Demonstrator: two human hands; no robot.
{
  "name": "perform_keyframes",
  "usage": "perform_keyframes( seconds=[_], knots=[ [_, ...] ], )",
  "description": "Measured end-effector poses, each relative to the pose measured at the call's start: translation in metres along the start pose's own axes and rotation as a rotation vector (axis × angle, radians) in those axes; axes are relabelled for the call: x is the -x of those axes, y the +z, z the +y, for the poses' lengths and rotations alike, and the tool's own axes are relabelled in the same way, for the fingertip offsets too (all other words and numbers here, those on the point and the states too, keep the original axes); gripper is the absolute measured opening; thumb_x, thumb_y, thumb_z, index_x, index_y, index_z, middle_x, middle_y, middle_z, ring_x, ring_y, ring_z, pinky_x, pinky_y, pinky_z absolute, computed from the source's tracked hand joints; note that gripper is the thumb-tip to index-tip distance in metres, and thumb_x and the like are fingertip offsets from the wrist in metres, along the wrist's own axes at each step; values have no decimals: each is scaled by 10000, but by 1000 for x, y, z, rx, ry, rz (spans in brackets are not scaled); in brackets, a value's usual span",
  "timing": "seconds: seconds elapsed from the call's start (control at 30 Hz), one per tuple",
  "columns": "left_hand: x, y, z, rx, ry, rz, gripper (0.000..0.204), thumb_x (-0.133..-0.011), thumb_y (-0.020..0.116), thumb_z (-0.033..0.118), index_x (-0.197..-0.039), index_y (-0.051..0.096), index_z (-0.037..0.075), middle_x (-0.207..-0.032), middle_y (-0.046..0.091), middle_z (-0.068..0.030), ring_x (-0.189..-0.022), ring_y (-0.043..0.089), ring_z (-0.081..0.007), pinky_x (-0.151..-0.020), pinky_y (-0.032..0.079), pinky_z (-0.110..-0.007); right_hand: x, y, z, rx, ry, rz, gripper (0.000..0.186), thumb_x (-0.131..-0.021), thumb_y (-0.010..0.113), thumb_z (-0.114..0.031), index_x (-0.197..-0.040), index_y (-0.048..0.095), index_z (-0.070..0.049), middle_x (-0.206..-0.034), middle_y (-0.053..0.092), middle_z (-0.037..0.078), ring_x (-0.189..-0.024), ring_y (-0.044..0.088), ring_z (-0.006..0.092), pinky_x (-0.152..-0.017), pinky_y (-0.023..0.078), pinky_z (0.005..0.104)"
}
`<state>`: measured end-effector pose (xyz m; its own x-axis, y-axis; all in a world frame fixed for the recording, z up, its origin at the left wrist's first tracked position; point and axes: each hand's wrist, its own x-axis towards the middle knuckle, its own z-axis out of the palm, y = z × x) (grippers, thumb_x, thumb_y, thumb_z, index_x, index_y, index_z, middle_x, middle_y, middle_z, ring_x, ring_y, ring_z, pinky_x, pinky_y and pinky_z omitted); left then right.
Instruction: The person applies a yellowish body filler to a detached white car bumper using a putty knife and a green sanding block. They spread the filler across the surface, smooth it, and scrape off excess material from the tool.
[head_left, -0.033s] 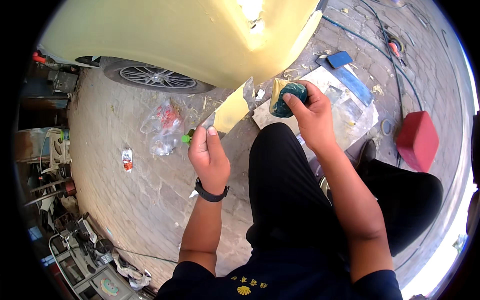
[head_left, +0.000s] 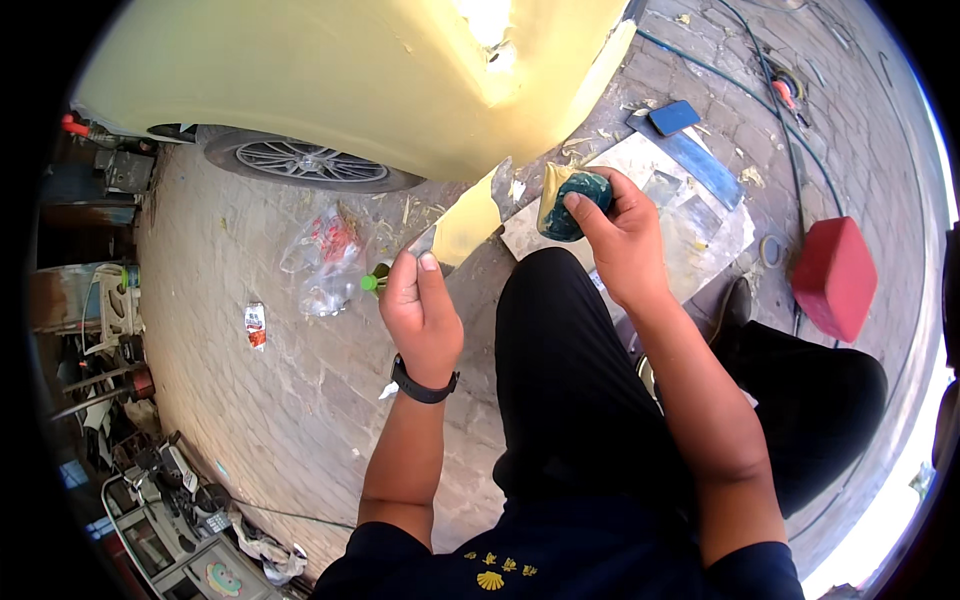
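Note:
My left hand (head_left: 424,325) pinches the near corner of a thin metal putty plate (head_left: 428,243), thumb on top. A broad layer of yellow putty (head_left: 468,226) covers most of it. To the right, my right hand (head_left: 632,240) grips a dark green putty spreader (head_left: 580,205) with thumb and fingers. Yellow putty coats the spreader's left edge, which is apart from the plate. Both are held in front of a pale yellow car body panel (head_left: 350,85), above my raised knee.
Under the car is a wheel (head_left: 310,162). A pale board (head_left: 610,230) lies right of my knee, with a blue phone (head_left: 674,118) near its far end. Nearby are a red block-shaped seat (head_left: 835,280), hoses, a clear plastic bag (head_left: 328,265) and a green-capped bottle (head_left: 372,282).
The spreader has tilted slightly and come a little lower in my right hand. My left hand and the putty plate stay nearly where they were.

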<state>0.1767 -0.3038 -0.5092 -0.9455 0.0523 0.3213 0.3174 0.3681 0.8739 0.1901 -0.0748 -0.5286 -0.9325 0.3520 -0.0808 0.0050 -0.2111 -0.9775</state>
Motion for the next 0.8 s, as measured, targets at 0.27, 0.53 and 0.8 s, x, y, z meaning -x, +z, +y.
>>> perform_keyframes(
  seconds=[0.27,0.53,0.8],
  knots=[
    [-19,77,51,-196,70,-303,273,-1083,501,99,-1244,673,-36,-845,676,-112,-733,599,-144,-673,478,-320,-23,-47,9,-302,75,172,243,-990,700,-89,-1199,676,33,-990,720,49,-863,654,104,-798,551,293],
    [-30,117,114,-556,-10,-559,308,-1109,477,107,-1306,650,-53,-953,727,-111,-811,670,-149,-752,535,-326,-4,-68,-4,-412,276,115,229,-968,708,-101,-1161,693,22,-968,726,99,-869,674,143,-795,553,319],
    [-64,73,178,-851,-22,-1017,361,-1044,490,50,-1375,600,-41,-1115,717,-306,-998,706,-479,-857,564,-490,13,-64,-72,-897,511,181,258,-973,709,-76,-1209,684,24,-1011,722,58,-901,665,109,-803,558,307]
  ],
)
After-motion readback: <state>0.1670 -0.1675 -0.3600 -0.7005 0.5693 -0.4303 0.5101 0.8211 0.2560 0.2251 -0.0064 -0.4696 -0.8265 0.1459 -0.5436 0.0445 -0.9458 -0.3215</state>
